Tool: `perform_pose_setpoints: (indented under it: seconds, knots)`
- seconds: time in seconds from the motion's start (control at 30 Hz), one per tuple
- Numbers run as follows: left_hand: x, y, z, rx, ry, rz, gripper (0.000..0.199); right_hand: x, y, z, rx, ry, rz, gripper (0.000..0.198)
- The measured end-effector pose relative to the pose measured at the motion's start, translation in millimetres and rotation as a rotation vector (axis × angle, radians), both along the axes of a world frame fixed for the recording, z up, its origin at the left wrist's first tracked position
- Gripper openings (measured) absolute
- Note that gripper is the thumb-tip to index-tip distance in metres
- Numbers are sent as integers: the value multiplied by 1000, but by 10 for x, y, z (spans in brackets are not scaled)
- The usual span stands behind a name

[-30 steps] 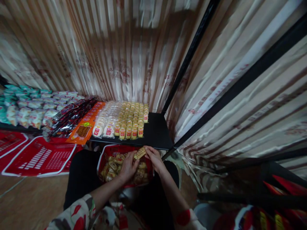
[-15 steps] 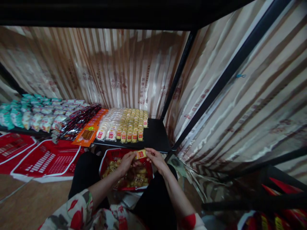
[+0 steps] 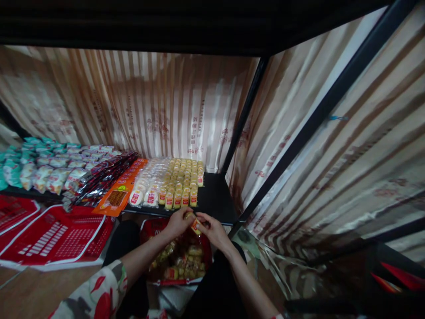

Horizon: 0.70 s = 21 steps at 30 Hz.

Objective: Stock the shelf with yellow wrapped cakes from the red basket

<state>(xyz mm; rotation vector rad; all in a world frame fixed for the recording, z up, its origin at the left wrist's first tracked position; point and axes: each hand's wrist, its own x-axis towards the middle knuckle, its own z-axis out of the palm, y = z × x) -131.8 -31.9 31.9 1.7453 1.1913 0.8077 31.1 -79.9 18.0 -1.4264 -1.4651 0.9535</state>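
Between both hands is a small yellow snack packet (image 3: 195,226) with a red label. My left hand (image 3: 179,225) is closed on its upper left end, and my right hand (image 3: 212,229) pinches its right side. Directly below stands a red basket (image 3: 208,261) between my knees, with many similar yellow packets (image 3: 186,261) loose inside; my forearms hide part of it. Just beyond my hands, rows of yellow snack packets (image 3: 181,186) stand lined up on the black shelf (image 3: 215,195).
Left of the yellow rows lie white packets (image 3: 146,184), an orange bag (image 3: 117,190), dark shiny packets (image 3: 99,177) and teal-and-white packets (image 3: 43,166). Red baskets (image 3: 63,235) sit on the floor at left. A black post (image 3: 245,115) and striped curtain (image 3: 315,155) border the right.
The packet has turned from nearly level to a steep slant, and my hands have come closer together around it. The view has tipped slightly, so the shelf appears lower.
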Motion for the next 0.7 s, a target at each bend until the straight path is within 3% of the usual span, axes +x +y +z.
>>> perform_pose_setpoints:
  seconds: [0.13, 0.3, 0.4, 0.6, 0.7]
  knots:
    - [218, 103, 174, 37, 56, 48, 31, 117, 177, 14, 14, 110, -15, 35]
    - [586, 156, 221, 116, -71, 94, 35, 356, 482, -45, 53, 286, -222, 37]
    - [819, 193, 168, 82, -75, 85, 38, 450, 711, -145, 87, 306, -335, 35]
    - [1197, 498, -55, -185, -46, 95, 50, 546, 1209, -404, 41, 203, -477, 45]
    - [1359, 745, -252, -156, -56, 125, 51, 572, 1410, -440, 6, 84, -474, 44]
